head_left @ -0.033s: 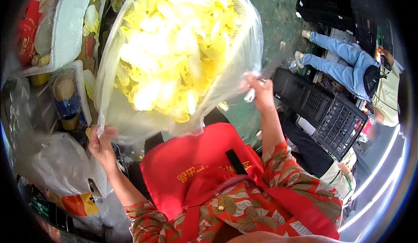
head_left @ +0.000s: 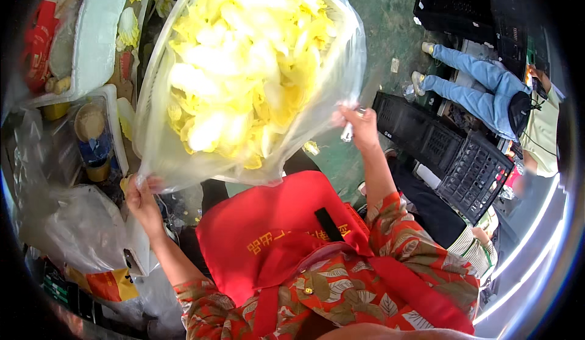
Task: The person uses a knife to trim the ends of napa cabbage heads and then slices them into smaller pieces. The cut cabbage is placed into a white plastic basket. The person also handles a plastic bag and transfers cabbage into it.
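A clear plastic bag [head_left: 183,172] is spread wide around a heap of pale yellow cabbage leaves [head_left: 253,78] in front of me. What look like slatted crate walls show through the plastic. My left hand [head_left: 143,201] pinches the bag's near left edge. At the near right edge, my right hand [head_left: 361,127] is closed on the bag too. A small white object [head_left: 347,134] sticks out below the right fingers; its kind cannot be made out. Between the hands the near edge of the plastic hangs loose, above my red apron [head_left: 274,218].
On the left are a foam box [head_left: 100,29], a white bin [head_left: 116,105] with a blue container inside, and crumpled plastic [head_left: 85,224]. Black crates [head_left: 420,130] stand to the right. Beyond them is a person in blue jeans [head_left: 469,66]. Leaf scraps lie about.
My right hand has shifted slightly left, and the plastic it holds has moved with it. The bag's near left part has billowed a little. My left hand has barely moved.
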The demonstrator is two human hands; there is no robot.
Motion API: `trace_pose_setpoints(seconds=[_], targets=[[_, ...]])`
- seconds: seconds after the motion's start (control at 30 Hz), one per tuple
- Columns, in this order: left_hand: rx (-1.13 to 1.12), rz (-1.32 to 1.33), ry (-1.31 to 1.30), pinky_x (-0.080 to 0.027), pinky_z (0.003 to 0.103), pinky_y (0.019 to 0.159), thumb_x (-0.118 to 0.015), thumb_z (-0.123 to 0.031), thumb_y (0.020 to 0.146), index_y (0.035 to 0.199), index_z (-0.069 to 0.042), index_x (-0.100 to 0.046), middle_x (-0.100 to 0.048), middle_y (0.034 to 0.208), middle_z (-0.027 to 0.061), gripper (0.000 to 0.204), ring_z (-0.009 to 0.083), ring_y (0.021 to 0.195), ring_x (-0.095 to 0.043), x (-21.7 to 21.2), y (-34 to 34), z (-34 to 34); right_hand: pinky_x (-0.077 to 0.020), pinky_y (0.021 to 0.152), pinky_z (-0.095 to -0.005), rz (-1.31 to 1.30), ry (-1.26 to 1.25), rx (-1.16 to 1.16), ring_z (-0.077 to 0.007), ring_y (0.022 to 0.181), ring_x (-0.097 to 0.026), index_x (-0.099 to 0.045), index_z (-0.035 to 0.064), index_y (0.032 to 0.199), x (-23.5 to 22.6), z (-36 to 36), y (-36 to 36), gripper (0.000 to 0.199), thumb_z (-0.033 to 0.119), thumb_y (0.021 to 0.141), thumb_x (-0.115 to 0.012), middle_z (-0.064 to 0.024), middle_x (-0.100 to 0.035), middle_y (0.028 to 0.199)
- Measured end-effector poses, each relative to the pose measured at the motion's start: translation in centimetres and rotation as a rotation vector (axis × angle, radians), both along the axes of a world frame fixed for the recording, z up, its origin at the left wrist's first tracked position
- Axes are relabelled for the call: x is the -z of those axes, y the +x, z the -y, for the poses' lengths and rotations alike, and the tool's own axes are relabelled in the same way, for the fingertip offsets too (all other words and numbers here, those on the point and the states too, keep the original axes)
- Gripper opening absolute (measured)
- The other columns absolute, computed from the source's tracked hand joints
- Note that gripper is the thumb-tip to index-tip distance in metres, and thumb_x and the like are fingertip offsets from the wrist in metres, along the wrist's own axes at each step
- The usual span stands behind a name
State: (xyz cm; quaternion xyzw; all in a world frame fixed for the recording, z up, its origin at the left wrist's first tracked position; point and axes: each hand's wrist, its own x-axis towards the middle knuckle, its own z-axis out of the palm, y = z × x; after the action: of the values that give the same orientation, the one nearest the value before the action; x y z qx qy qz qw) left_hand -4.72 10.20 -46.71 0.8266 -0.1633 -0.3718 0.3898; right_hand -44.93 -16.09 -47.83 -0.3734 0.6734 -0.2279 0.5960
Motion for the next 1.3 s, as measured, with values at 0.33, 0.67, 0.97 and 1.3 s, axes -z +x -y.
trace_pose_setpoints(seconds=[0.33, 0.67, 0.97, 1.3], targets=[[-0.226, 0.064, 0.313, -0.05, 0.03, 0.058, -0.048, -0.014, 0.091, 0.107, 0.0, -0.054, -0.064, 0.082, 0.0098, 0.022, 0.0177, 0.067, -0.061, 6.5, 0.6, -6.7, -0.0559, 0.058, -0.03, 0.005, 0.256, -0.087, -0.0197, 0.072, -0.065, -0.058, -0.0038, 0.103, 3.8, 13.4, -2.6, 0.031, 0.006, 0.076, -0.067, -0.0124, -0.063, 0.085], [-0.28, 0.112, 0.169, -0.041, 0.035, 0.09, -0.048, -0.029, 0.094, 0.129, -0.005, -0.047, -0.054, 0.122, 0.0116, 0.043, 0.0233, 0.108, -0.053, 9.4, -0.1, -7.1, -0.0502, 0.066, -0.036, -0.883, -0.207, -0.434, -0.0232, 0.074, -0.064, -0.059, -0.0083, 0.095, 9.1, 24.1, 3.5, 0.027, 0.009, 0.076, -0.068, -0.0135, -0.065, 0.078], [-0.118, 0.094, 0.094, -0.034, 0.036, 0.102, -0.044, -0.028, 0.094, 0.123, 0.002, -0.046, -0.052, 0.125, 0.0134, 0.042, 0.0247, 0.113, -0.05, 10.2, 1.6, -4.7, -0.05, 0.059, -0.0269, -0.371, -0.343, -0.75, -0.013, 0.065, -0.061, -0.062, -0.0011, 0.093, 1.1, 16.2, 5.2, 0.018, 0.01, 0.08, -0.067, -0.0105, -0.065, 0.078], [-0.7, -0.404, -0.342, -0.044, 0.03, 0.086, -0.042, -0.011, 0.094, 0.094, 0.0, -0.061, -0.06, 0.099, 0.0079, 0.023, 0.0184, 0.094, -0.055, 4.7, -6.0, -1.4, -0.0474, 0.056, -0.0304, -0.934, -0.385, -0.638, -0.0116, 0.062, -0.058, -0.063, -0.0029, 0.099, 4.5, 23.7, -1.0, 0.03, 0.019, 0.079, -0.066, -0.0076, -0.066, 0.073]])
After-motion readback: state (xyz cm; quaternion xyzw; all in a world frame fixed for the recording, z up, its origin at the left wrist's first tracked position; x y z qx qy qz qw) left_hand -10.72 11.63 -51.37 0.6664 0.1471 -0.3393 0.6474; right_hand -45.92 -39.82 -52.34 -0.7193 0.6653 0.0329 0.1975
